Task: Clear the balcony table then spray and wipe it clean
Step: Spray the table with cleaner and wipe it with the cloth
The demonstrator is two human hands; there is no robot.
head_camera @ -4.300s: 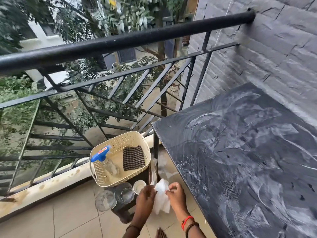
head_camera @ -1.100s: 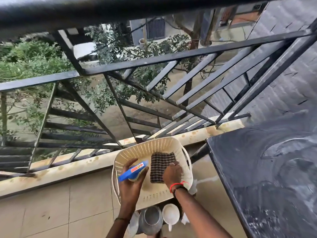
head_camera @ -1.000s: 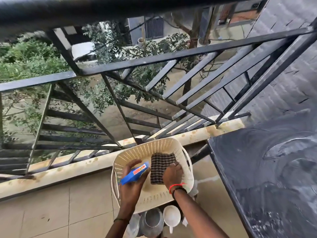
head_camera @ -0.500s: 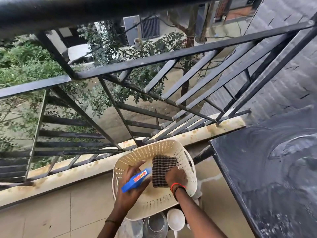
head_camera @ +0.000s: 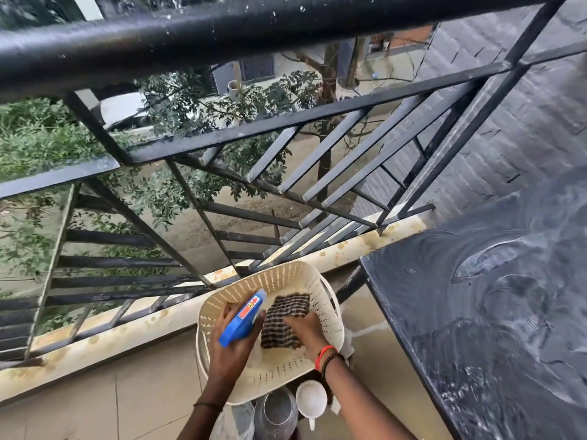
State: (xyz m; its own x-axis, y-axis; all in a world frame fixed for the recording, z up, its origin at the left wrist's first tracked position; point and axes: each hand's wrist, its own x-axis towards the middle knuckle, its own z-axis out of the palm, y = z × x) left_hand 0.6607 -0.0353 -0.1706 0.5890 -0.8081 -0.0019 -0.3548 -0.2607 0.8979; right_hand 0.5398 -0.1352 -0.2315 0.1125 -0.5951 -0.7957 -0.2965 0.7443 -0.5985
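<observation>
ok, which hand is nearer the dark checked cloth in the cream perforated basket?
Right. The right hand grips the dark checked cloth at its near corner; the left hand holds the blue-headed spray bottle just beside it.

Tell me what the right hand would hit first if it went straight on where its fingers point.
The cloth: the right hand already has its fingers on it, inside the basket.

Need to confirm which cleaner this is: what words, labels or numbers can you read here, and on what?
On the blue spray bottle, a red label: print too small and blurred to read.
On the basket, the checked cloth and the table: no writing visible.
</observation>
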